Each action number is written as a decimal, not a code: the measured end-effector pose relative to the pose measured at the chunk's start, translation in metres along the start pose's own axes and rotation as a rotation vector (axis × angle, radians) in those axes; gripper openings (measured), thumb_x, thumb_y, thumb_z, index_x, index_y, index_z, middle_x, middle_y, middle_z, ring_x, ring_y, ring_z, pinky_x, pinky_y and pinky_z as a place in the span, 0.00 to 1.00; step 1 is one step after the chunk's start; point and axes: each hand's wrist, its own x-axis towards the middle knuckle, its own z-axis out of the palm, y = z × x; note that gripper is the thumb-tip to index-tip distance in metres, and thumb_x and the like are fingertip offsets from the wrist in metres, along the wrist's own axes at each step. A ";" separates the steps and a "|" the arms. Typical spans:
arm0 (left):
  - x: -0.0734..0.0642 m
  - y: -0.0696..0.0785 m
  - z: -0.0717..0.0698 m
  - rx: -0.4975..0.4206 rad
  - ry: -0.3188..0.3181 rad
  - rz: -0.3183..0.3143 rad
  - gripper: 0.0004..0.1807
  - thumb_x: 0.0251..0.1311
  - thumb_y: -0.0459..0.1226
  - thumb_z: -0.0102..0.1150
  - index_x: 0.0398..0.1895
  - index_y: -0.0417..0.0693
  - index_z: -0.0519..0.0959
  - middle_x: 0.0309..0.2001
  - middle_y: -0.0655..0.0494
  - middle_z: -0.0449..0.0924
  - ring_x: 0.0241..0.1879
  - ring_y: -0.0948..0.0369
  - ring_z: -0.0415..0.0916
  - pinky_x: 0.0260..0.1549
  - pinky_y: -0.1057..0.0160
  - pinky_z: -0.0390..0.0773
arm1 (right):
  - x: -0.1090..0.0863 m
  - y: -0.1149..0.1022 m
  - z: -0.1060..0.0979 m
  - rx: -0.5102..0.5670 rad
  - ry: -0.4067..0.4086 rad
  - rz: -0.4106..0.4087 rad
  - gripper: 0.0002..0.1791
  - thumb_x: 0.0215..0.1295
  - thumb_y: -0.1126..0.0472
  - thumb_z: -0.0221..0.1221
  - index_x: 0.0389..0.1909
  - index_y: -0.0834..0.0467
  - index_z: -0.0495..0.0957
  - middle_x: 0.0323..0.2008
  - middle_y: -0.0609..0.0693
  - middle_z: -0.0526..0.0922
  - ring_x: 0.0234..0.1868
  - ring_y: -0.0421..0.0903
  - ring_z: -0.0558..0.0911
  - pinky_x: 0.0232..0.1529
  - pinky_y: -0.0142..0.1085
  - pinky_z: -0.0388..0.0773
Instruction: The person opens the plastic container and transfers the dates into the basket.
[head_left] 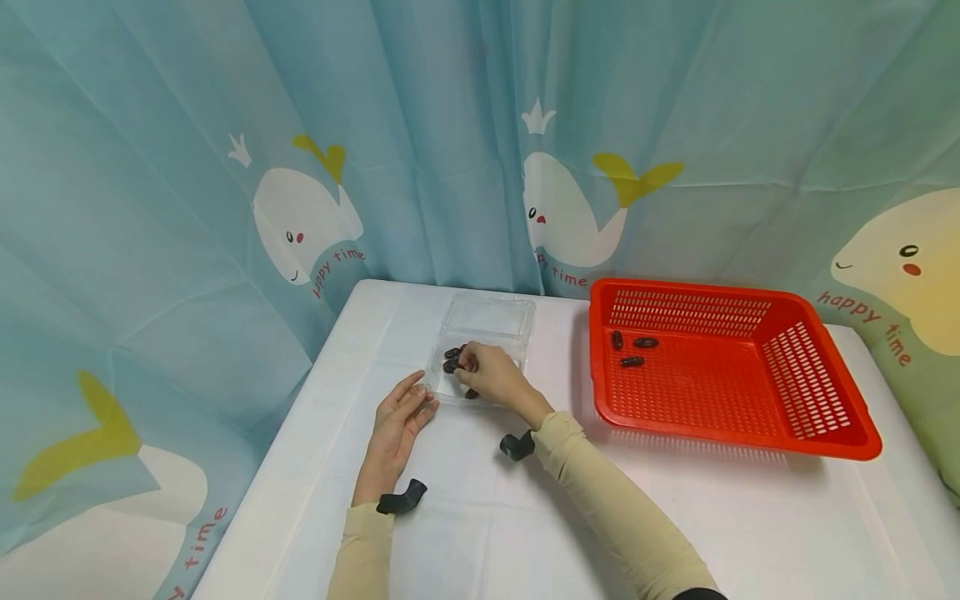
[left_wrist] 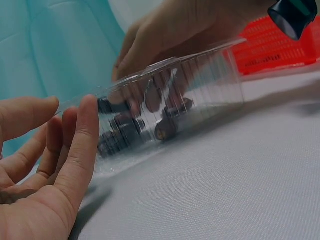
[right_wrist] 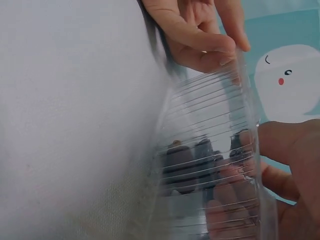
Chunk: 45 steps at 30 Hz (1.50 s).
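Observation:
A clear plastic box (head_left: pixel 445 387) with ribbed walls stands on the table, its lid (head_left: pixel 489 315) laid back on the far side. Several dark brown dates (head_left: pixel 451 354) lie inside it. My left hand (head_left: pixel 397 421) holds the box's near left corner, thumb and fingers on either side of the rim. Reaching down into the box, my right hand (head_left: pixel 495 375) pinches a date (right_wrist: pixel 237 143) between thumb and fingers. In the left wrist view, the right hand's fingertips show blurred through the ribbed wall, close to other dates (left_wrist: pixel 125 127).
To the right stands a red perforated plastic basket (head_left: pixel 697 379) with three dates (head_left: pixel 632 362) in its left part. A white cloth covers the table (head_left: pixel 465 517). Behind it hangs a blue curtain (head_left: pixel 450 150) with whale prints.

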 end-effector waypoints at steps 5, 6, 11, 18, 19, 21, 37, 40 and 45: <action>0.000 0.000 0.001 0.000 -0.001 0.005 0.28 0.77 0.30 0.52 0.77 0.38 0.63 0.43 0.59 0.77 0.45 0.66 0.81 0.52 0.69 0.87 | -0.004 -0.003 -0.005 0.084 0.070 -0.007 0.08 0.70 0.57 0.66 0.43 0.58 0.82 0.35 0.49 0.86 0.34 0.41 0.80 0.35 0.31 0.77; 0.000 0.000 0.001 0.001 -0.003 0.007 0.28 0.77 0.30 0.53 0.77 0.38 0.63 0.43 0.59 0.77 0.45 0.66 0.81 0.52 0.69 0.87 | -0.004 -0.004 -0.006 0.104 0.086 -0.008 0.08 0.70 0.57 0.66 0.43 0.58 0.82 0.35 0.49 0.85 0.35 0.41 0.80 0.36 0.32 0.77; 0.001 0.000 -0.001 0.039 -0.005 0.027 0.29 0.77 0.32 0.54 0.78 0.36 0.62 0.43 0.61 0.77 0.46 0.66 0.80 0.53 0.69 0.87 | -0.009 -0.011 -0.013 0.176 0.153 -0.023 0.07 0.71 0.58 0.65 0.43 0.57 0.81 0.35 0.49 0.85 0.36 0.42 0.81 0.37 0.32 0.78; 0.001 0.000 -0.001 0.034 0.010 0.009 0.28 0.77 0.32 0.54 0.76 0.39 0.64 0.43 0.59 0.77 0.46 0.66 0.80 0.53 0.69 0.87 | -0.016 -0.016 -0.025 0.233 0.196 -0.031 0.08 0.70 0.58 0.66 0.45 0.56 0.83 0.37 0.50 0.85 0.38 0.45 0.82 0.38 0.32 0.79; 0.001 0.000 -0.001 0.028 0.014 0.004 0.27 0.77 0.32 0.54 0.76 0.39 0.65 0.43 0.58 0.77 0.46 0.65 0.80 0.53 0.69 0.87 | -0.016 -0.016 -0.027 0.246 0.198 -0.029 0.08 0.70 0.58 0.66 0.45 0.56 0.83 0.38 0.50 0.86 0.39 0.45 0.82 0.38 0.32 0.79; 0.000 0.000 0.000 0.020 0.025 -0.006 0.26 0.77 0.31 0.53 0.76 0.40 0.66 0.43 0.58 0.77 0.45 0.65 0.80 0.53 0.68 0.87 | -0.018 -0.015 -0.033 0.292 0.191 -0.023 0.08 0.70 0.58 0.66 0.46 0.56 0.84 0.39 0.51 0.87 0.39 0.45 0.83 0.38 0.32 0.81; -0.001 -0.001 -0.003 0.000 0.009 -0.004 0.27 0.78 0.31 0.53 0.76 0.40 0.64 0.44 0.59 0.77 0.46 0.66 0.80 0.54 0.69 0.86 | -0.042 0.000 -0.106 0.530 0.099 0.127 0.15 0.75 0.56 0.63 0.55 0.61 0.84 0.36 0.47 0.83 0.38 0.50 0.81 0.39 0.29 0.86; -0.001 -0.001 -0.002 -0.003 0.007 -0.004 0.26 0.78 0.31 0.53 0.76 0.40 0.64 0.44 0.59 0.77 0.46 0.66 0.80 0.54 0.69 0.86 | -0.045 0.008 -0.119 0.508 0.104 0.157 0.17 0.75 0.55 0.63 0.56 0.61 0.84 0.37 0.46 0.84 0.38 0.52 0.82 0.41 0.29 0.85; 0.000 -0.002 -0.002 -0.001 0.010 -0.003 0.26 0.78 0.31 0.52 0.76 0.39 0.65 0.43 0.60 0.77 0.45 0.66 0.80 0.53 0.69 0.87 | -0.051 0.024 -0.139 0.510 0.099 0.204 0.17 0.75 0.53 0.63 0.55 0.61 0.83 0.35 0.47 0.82 0.34 0.46 0.80 0.43 0.32 0.84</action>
